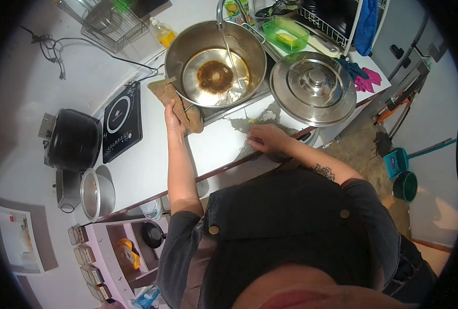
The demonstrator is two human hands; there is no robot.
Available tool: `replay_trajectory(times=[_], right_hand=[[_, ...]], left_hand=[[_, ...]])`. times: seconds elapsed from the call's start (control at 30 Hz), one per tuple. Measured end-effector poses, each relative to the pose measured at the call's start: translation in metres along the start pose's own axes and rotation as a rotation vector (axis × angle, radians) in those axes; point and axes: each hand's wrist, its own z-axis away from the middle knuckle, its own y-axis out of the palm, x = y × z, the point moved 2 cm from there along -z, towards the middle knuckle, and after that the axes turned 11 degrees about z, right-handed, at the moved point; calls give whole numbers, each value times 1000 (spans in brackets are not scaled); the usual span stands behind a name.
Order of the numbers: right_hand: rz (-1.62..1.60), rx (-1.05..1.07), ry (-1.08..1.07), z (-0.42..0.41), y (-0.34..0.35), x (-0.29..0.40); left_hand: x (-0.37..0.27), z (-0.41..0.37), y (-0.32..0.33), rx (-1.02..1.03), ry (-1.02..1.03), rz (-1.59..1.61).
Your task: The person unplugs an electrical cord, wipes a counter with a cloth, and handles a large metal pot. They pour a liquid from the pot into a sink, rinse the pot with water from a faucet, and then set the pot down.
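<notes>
A large stainless steel pot stands at the sink under the faucet, and a thin stream of water falls into it. Brown residue marks its bottom. My left hand grips a brown cloth pot holder against the pot's left side; the cloth partly covers the handle there. My right hand is over the wet front part of the counter, its fingers loosely bent with nothing visible in them. A small yellow-green piece lies just beyond those fingers. The steel lid rests right of the pot.
An induction cooktop, a black pot and a metal bowl occupy the left side. Behind the pot are a yellow-labelled bottle, a green container and a dish rack. Cloths lie at the right.
</notes>
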Motion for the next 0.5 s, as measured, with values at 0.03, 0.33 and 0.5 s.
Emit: replay_trajectory(times=[0.03, 0.33, 0.5], right_hand=[[2, 14, 9, 0, 0, 1], [2, 21, 24, 0, -2, 1], [-20, 26, 38, 0, 0, 0]], left_hand=[[-2, -1, -5, 2, 11, -40], [-22, 14, -9, -273, 30, -619], [-23, 26, -18, -315, 81, -574]])
